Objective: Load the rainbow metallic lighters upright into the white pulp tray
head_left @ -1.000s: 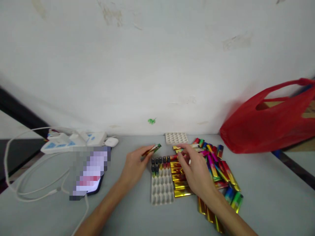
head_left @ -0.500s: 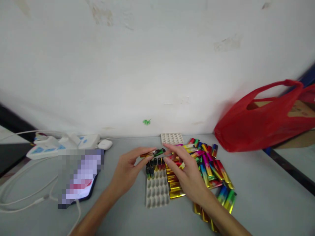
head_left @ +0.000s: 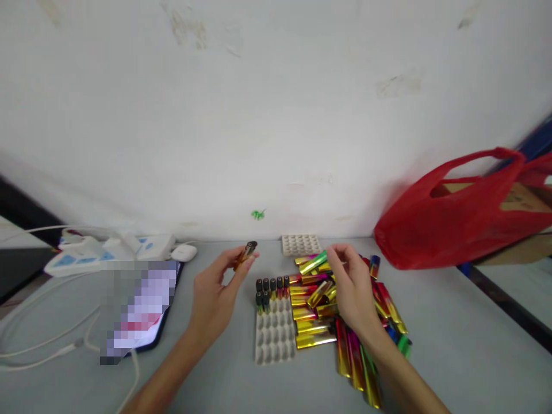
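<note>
My left hand [head_left: 218, 293] pinches a small black-topped gold tube [head_left: 245, 256] above the left part of the desk. At the right, my right hand [head_left: 351, 287] is over a pile of shiny coloured tubes [head_left: 317, 339], its fingers closed at the end of a green and gold tube [head_left: 314, 262]. Between the hands lies a grey moulded tray [head_left: 276, 339]. Several black-topped tubes [head_left: 273, 284] stand in its back rows, and its front hollows hold nothing.
A second moulded tray [head_left: 301, 244] lies by the wall. A red bag [head_left: 448, 224] with a cardboard box is at the right. A power strip [head_left: 159, 247], white cables, an earphone case [head_left: 184, 252] and a phone [head_left: 161, 333] occupy the left.
My hands have moved apart. The left has drawn back left with the black-topped tube, now more upright; the right has moved right over the pile and closed at a green and gold tube.
</note>
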`<state>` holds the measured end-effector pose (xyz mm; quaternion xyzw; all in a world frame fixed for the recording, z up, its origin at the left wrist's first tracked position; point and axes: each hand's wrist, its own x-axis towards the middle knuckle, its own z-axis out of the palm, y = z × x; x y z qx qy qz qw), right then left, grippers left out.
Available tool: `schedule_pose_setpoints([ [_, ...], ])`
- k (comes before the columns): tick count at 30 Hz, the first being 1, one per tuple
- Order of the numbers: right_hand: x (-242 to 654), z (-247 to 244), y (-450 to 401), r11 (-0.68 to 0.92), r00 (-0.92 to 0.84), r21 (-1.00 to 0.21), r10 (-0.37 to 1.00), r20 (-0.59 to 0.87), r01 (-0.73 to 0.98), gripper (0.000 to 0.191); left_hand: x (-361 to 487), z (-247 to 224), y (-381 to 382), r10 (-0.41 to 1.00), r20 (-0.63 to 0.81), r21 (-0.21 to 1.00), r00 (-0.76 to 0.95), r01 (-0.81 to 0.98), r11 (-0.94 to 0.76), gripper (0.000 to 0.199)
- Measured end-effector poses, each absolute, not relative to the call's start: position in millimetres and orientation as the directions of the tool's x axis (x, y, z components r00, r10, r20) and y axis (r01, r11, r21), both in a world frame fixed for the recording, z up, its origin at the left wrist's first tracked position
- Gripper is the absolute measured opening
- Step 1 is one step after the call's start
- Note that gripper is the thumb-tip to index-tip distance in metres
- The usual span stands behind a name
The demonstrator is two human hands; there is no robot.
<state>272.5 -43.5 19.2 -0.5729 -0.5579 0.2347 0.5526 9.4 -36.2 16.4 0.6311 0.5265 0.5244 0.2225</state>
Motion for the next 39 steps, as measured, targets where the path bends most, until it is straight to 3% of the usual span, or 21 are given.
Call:
schedule_pose_setpoints([
  [3, 284, 13, -35, 0.173, 0.242, -0.833, 0.908, 0.342, 0.526, 0.035, 8, 17, -36, 0.918, 0.378, 0.883, -0.122, 0.347, -0.317, 0.032],
  [10, 294, -6, -31, 0.106, 0.153, -0.562, 0.906, 0.394, 0.82, 0.032, 12, 22, -44, 0.938, 0.333, 0.897, -0.1, 0.34, -0.282, 0.035],
  [14, 293, -7, -33, 0.062, 0.167, -0.433, 0.867, 0.47, 0.899, 0.027, 13, 17, -43, 0.964, 0.264, 0.961, -0.036, 0.09, -0.26, 0.038],
  [16, 288, -2, -35, 0.094, 0.164, -0.446, 0.848, 0.505, 0.89, 0.024, 13, 17, -43, 0.966, 0.259, 0.966, -0.01, 0.026, -0.259, 0.037],
  [19, 277, 10, -41, 0.231, 0.125, -0.581, 0.853, 0.506, 0.78, 0.022, 13, 20, -45, 0.955, 0.296, 0.943, 0.011, 0.154, -0.294, 0.034],
  [22, 263, 22, -51, 0.382, 0.011, -0.745, 0.886, 0.463, 0.547, 0.022, 15, 25, -49, 0.942, 0.33, 0.913, 0.064, 0.231, -0.336, 0.031],
  [26, 246, 29, -65, 0.45, -0.143, -0.838, 0.893, 0.427, 0.308, 0.015, 19, 27, -56, 0.896, 0.424, 0.859, 0.129, 0.256, -0.444, 0.021],
  [31, 237, 29, -73, 0.404, -0.151, -0.9, 0.912, 0.382, 0.164, 0.012, 24, 28, -62, 0.838, 0.513, 0.799, 0.185, 0.255, -0.545, 0.015],
  [34, 236, 28, -72, 0.33, -0.073, -0.943, 0.942, 0.327, 0.033, 0.021, 24, 30, -63, 0.814, 0.54, 0.759, 0.213, 0.295, -0.581, 0.011],
  [39, 238, 26, -65, 0.143, 0.026, -0.944, 0.99, 0.141, -0.298, 0.033, 17, 28, -60, 0.872, 0.455, 0.803, 0.178, 0.343, -0.488, 0.02],
])
